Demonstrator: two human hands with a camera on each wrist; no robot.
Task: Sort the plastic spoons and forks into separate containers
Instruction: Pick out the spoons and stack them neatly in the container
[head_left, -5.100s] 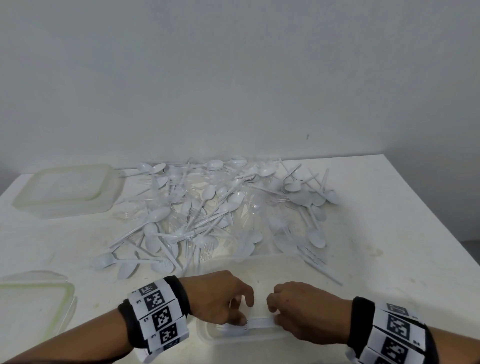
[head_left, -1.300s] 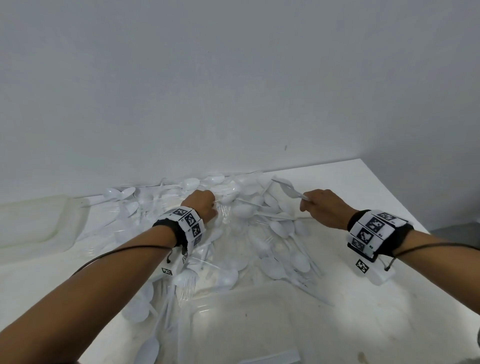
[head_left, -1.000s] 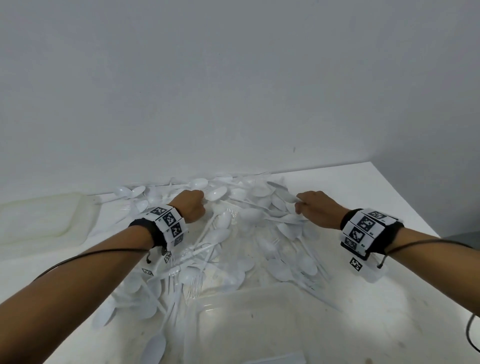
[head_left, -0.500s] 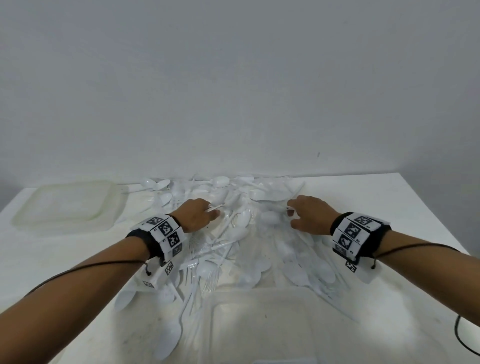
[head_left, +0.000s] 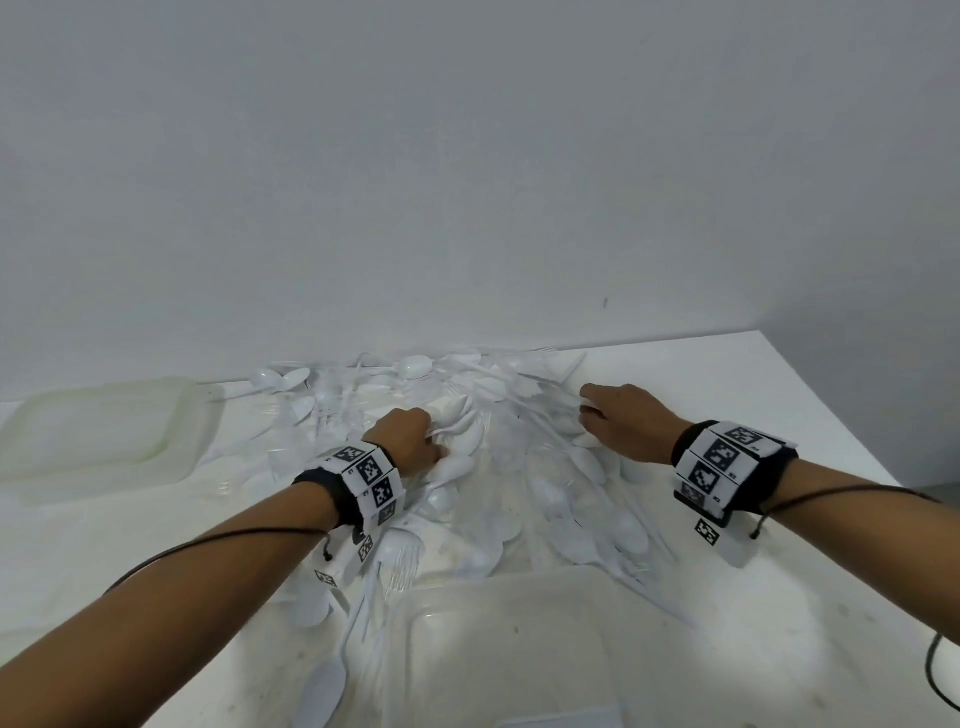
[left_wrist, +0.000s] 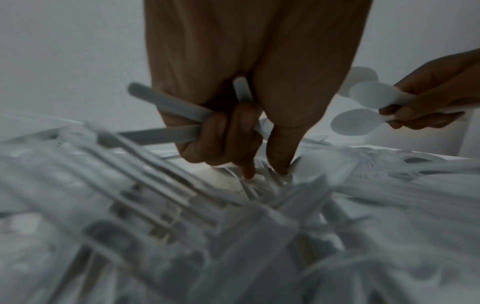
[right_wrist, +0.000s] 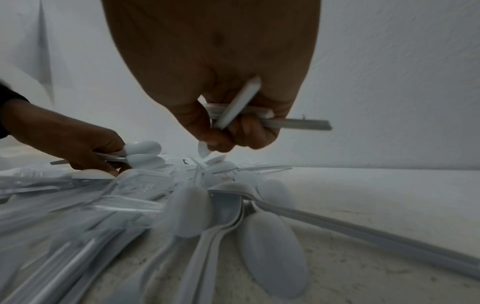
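Note:
A heap of white plastic spoons and forks covers the middle of the white table. My left hand is down in the heap. In the left wrist view its curled fingers grip a bundle of spoon handles, while thumb and forefinger reach into the cutlery below. My right hand is at the heap's right side. It grips several spoon handles too, and its fingertips pinch one more spoon. The bowls of the right hand's spoons show in the left wrist view.
A clear plastic container stands at the table's front edge, just before the heap. A second cloudy container sits at the back left. The wall runs close behind the heap. A dark cable lies at the front right.
About five seconds ago both hands were at the near container. Since then they reached out into the heap, and over the last second they shifted about in it, gathering spoons.

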